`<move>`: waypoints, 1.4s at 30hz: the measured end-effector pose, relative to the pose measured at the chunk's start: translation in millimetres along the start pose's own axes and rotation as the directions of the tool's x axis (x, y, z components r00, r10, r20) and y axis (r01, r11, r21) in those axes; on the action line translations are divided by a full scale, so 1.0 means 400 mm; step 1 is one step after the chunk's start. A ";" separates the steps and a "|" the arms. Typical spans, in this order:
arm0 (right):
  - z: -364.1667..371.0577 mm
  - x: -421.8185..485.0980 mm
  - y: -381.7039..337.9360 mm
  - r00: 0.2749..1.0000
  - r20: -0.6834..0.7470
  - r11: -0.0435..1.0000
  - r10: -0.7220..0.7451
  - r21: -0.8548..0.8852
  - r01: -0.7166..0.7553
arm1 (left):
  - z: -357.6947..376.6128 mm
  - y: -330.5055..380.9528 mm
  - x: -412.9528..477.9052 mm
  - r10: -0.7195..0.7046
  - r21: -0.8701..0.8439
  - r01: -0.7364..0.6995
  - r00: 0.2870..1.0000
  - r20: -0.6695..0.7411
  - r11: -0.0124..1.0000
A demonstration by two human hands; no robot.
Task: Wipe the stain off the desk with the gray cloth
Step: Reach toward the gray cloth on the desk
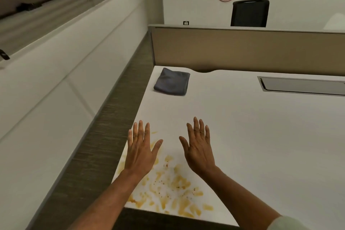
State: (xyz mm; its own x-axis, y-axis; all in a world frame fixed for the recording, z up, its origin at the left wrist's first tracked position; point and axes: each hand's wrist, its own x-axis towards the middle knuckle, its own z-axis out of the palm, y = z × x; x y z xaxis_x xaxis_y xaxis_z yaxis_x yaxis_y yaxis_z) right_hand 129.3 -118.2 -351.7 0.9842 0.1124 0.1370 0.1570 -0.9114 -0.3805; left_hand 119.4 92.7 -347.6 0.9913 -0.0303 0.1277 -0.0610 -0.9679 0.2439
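Observation:
A folded gray cloth (171,82) lies near the far left corner of the white desk (252,136). A yellow-orange stain (171,188) with small brown specks spreads over the desk's near left corner. My left hand (141,150) hovers flat above the stain's left part, fingers spread, holding nothing. My right hand (197,147) is held the same way just right of the stain, palm down and empty. Both hands are well short of the cloth. My left forearm hides part of the stain.
A tan partition (242,48) runs along the desk's far edge. A gray cable tray lid (302,87) is set into the desk at the far right. A black chair (249,13) stands behind the partition. Left of the desk is a carpeted gap (97,145) and a white wall ledge.

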 end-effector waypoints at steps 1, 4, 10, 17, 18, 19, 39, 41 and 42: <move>0.003 0.013 0.003 1.000 0.004 1.000 0.000 -0.002 0.000 | 0.004 0.000 0.012 -0.003 0.000 0.003 1.000 -0.004 1.000; 0.014 0.059 0.008 1.000 0.010 1.000 -0.001 -0.006 0.001 | 0.016 -0.006 0.061 -0.006 0.004 0.006 1.000 -0.002 1.000; 0.043 0.166 0.007 0.999 -0.009 0.999 0.037 -0.016 -0.037 | 0.043 -0.035 0.195 0.026 0.020 -0.025 1.000 -0.016 0.999; 0.080 0.294 0.016 0.998 -0.018 0.998 0.059 -0.034 -0.060 | 0.090 -0.050 0.352 0.037 -0.019 -0.037 0.999 -0.027 0.999; 0.088 0.311 0.018 0.998 -0.014 0.997 0.059 -0.038 -0.060 | 0.097 -0.051 0.373 0.032 -0.026 -0.033 0.999 -0.028 0.999; 0.095 0.329 0.020 0.998 -0.008 0.997 0.060 -0.043 -0.060 | 0.104 -0.053 0.395 0.022 -0.030 -0.023 0.999 -0.022 0.999; 0.242 0.648 0.078 0.987 0.066 0.989 0.148 0.001 -0.148 | 0.225 -0.110 0.687 -0.109 -0.305 0.141 0.987 0.121 0.942; 0.256 0.671 0.084 0.982 0.078 0.983 0.173 0.041 -0.177 | 0.230 -0.111 0.705 -0.116 -0.413 0.158 0.985 0.125 0.897; 0.261 0.685 0.086 0.979 0.081 0.979 0.186 0.065 -0.191 | 0.234 -0.113 0.717 -0.129 -0.466 0.174 0.984 0.126 0.867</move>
State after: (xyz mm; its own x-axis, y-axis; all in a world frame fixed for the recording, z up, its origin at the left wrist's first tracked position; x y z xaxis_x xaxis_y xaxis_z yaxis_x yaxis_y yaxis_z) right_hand 413.1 -77.5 -422.8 0.9996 -0.0273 -0.0103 -0.0290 -0.8881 -0.4587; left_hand 417.4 104.4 -411.7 0.9976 0.0635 -0.0273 0.0650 -0.7286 0.6819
